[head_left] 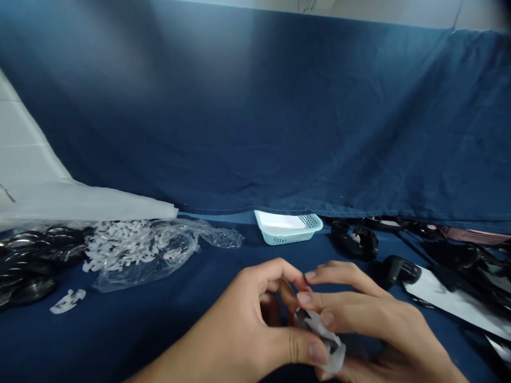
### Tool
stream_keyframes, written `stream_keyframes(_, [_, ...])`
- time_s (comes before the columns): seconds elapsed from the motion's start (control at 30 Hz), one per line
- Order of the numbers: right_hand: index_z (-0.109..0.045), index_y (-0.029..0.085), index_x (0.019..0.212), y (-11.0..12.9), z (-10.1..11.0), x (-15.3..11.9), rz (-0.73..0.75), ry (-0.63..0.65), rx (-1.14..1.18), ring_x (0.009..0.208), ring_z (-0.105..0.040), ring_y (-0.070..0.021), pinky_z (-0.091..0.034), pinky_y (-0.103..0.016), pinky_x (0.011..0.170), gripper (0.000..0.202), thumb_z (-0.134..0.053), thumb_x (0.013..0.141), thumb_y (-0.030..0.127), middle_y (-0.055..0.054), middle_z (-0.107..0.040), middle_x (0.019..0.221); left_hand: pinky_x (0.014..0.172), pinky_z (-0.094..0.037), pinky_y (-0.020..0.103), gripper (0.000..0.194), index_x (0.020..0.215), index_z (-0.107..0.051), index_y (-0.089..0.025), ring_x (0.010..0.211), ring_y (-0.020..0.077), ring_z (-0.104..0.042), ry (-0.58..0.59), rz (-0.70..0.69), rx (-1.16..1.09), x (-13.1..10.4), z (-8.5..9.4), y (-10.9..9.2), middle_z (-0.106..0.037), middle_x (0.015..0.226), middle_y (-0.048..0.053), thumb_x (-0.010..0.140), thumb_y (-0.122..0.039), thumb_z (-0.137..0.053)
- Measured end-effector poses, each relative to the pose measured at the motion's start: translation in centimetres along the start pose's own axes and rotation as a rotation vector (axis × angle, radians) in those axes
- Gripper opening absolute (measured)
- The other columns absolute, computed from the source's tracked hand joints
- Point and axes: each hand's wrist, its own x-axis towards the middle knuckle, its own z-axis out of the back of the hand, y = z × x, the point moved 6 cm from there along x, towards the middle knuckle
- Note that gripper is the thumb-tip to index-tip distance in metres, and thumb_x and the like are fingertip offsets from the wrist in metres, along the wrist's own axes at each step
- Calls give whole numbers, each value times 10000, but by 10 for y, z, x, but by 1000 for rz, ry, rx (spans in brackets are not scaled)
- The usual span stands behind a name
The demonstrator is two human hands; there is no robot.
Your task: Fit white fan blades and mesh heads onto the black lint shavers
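Low in the middle of the head view, both my hands hold a small white plastic clip-like piece with a dark area along it. My left hand curls around its near side, thumb pressed along the piece. From the right, my right hand pinches it, with the index and middle fingertips close to the left fingers. Fingers cover much of the piece, so its full shape is hidden. A similar white piece lies alone on the dark blue cloth at the left.
At the left are black glossy round parts, a heap of white pieces and a clear plastic bag. A light-blue basket stands at the back. Black molded parts and a white sheet lie right. A blue curtain hangs behind.
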Motion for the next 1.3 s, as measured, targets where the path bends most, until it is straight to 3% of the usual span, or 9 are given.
stream_keyframes(0.2, [-548,163,1181,-3,5,-2,8,-9,-1,1081,-698,-255,-514,-424,1045,337,-673,870,134,-84,-772,1060,666,-406,224,444,1090,-556,-230,747,102,-522,25,41,100,-5,2,-1,-620,942,-44,726,-236,-810])
stream_keyframes(0.47, [-618,162,1106,-3,6,-5,2,-90,-159,1091,-682,-295,-582,-440,919,302,-692,819,106,-105,-776,1044,773,-476,312,400,1097,-534,-235,868,184,-624,-79,3,141,-1,4,-3,-624,917,-17,763,-194,-751])
stream_keyframes(0.63, [-595,153,1139,-3,7,-5,5,-105,-121,1106,-675,-281,-564,-433,942,309,-672,843,113,-104,-770,1061,711,-443,256,375,1100,-555,-246,786,131,-563,-9,42,173,-6,4,-5,-630,933,-29,782,-251,-752])
stream_keyframes(0.87, [-560,169,1271,-9,-1,-22,-27,17,-117,1284,-521,-284,-408,-460,1090,518,-696,797,14,-45,-691,1256,558,-421,213,334,1119,-546,-257,793,157,-569,-50,114,141,-7,12,3,-597,928,-8,838,-362,-692])
stream_keyframes(0.97, [-534,194,1314,-10,-3,-27,-27,46,-122,1327,-467,-286,-367,-469,1110,559,-703,809,26,-19,-658,1308,636,-447,249,387,1150,-524,-270,793,155,-579,-58,84,151,-7,12,4,-604,938,-12,827,-388,-702])
stream_keyframes(1.1, [-520,202,1322,-7,-3,-21,6,56,-174,1311,-491,-263,-342,-456,1129,533,-695,836,67,-18,-671,1293,743,-456,303,502,1215,-469,-272,827,174,-597,-78,-10,229,-5,10,-2,-616,920,-10,798,-390,-722])
stream_keyframes(1.3, [-516,196,1302,-6,-5,-13,-12,109,-191,1278,-531,-264,-400,-441,1097,511,-688,834,82,-42,-700,1244,623,-448,259,485,1177,-497,-247,683,154,-582,-177,-70,333,0,10,-5,-603,780,-26,767,-334,-741])
